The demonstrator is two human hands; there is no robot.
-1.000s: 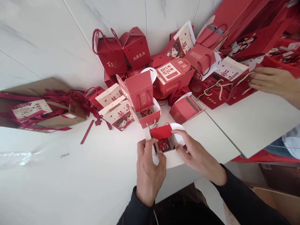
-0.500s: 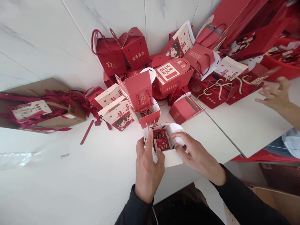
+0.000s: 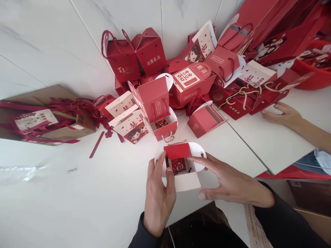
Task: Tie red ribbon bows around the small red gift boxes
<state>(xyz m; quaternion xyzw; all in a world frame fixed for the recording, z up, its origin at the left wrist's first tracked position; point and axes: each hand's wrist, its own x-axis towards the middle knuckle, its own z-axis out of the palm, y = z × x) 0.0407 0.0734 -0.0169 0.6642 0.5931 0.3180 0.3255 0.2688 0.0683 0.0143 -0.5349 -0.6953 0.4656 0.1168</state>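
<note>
In front of me on the table stands an open gift box (image 3: 188, 183), white inside, with small red packets (image 3: 179, 165) in it. Its red back flap (image 3: 177, 151) is bent inward over part of the packets, while the white front flap lies outward. My left hand (image 3: 159, 194) grips the box's left side, thumb at the front edge and fingers along the side flap. At the right side flap (image 3: 198, 148), my right hand (image 3: 230, 177) has its fingers stretched out; the index touches the box and the thumb is apart from it.
Behind the box are another open red box (image 3: 152, 100), several finished red boxes (image 3: 192, 82) and a small coral box (image 3: 204, 120). A carton of red ribbons (image 3: 51, 117) stands at left. A co-worker's hand (image 3: 281, 115) rests by roped red boxes (image 3: 235, 105) at right.
The red back flap has come down over the packets. My right hand has drawn outward and its fingers have spread. The co-worker's hand has moved left and down to the table.
</note>
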